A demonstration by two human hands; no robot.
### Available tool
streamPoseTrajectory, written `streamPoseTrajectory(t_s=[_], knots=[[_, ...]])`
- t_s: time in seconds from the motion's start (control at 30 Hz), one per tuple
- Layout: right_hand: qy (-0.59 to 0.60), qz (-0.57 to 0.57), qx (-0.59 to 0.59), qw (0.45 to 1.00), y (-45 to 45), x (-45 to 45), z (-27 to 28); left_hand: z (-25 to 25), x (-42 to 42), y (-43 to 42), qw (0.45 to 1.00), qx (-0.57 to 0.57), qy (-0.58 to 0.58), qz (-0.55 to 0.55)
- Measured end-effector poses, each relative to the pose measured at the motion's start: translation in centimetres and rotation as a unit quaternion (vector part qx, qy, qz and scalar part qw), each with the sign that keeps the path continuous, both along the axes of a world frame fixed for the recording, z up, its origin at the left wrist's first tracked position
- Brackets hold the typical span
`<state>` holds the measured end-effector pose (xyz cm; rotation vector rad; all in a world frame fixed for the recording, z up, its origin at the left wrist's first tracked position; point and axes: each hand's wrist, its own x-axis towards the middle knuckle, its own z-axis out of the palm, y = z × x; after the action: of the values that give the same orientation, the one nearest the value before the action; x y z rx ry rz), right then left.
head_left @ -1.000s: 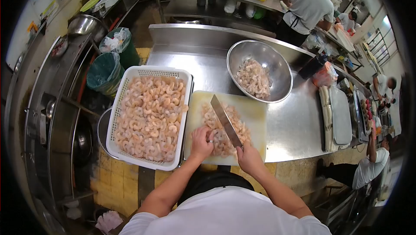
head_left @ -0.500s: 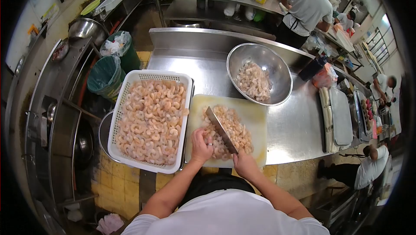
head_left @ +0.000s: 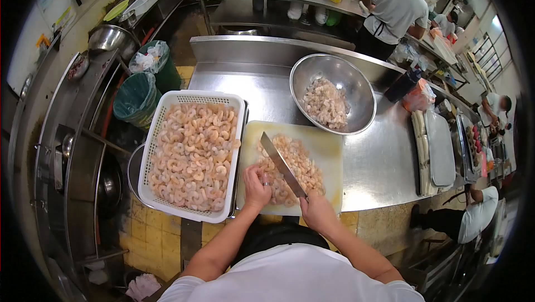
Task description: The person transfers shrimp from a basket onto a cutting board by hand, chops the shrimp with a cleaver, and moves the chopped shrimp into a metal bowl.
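Left of the cutting board, I see a white basket heaped with shrimp; its right wall stands just beside the board, so a careless sideways sweep could, I judge, knock some over the rim. At the board's near-left part I have the left hand, fingers bent at the edge of the chopped shrimp; I cannot tell whether they pinch any. Over the middle of the board, the knife slants across that pile, tip toward the far left. Slippery pieces could let the blade skid into those fingers, the risk I weigh most. At the board's near side, the right hand is wrapped round the handle; the bench ends close by, so pieces pushed this way could fall. By the board's far-right part, a steel bowl limits wide strokes. Right of the board, I find the most open room, up to a grey tray.
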<state>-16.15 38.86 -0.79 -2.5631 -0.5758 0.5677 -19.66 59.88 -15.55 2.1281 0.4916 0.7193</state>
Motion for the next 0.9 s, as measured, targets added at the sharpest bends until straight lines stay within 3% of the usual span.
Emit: streamPoseTrajectory(t_s=[0.1,0.33,0.43,0.6,0.8,0.9], knots=[[-0.013,-0.014,0.015,1.000,-0.3,-0.6,-2.6,-0.2,-0.1,0.0,1.000,0.004,0.000,0.003],[-0.035,-0.011,0.025,0.999,-1.0,1.1,-1.1,0.3,-0.2,-0.1,0.999,-0.036,-0.002,-0.007],[-0.037,-0.015,0.005,0.999,-1.5,1.1,-3.5,0.3,-0.2,0.0,1.000,0.014,0.008,-0.009],[-0.038,-0.017,0.020,0.999,-1.1,2.1,-0.5,0.4,-0.1,-0.1,1.000,0.016,0.000,-0.013],[-0.040,-0.024,-0.006,0.999,-1.5,2.2,-4.0,0.5,0.0,0.1,1.000,0.023,0.007,-0.014],[-0.037,-0.030,0.018,0.999,-1.2,2.4,-0.4,0.3,-0.1,0.0,1.000,0.018,0.006,-0.012]])
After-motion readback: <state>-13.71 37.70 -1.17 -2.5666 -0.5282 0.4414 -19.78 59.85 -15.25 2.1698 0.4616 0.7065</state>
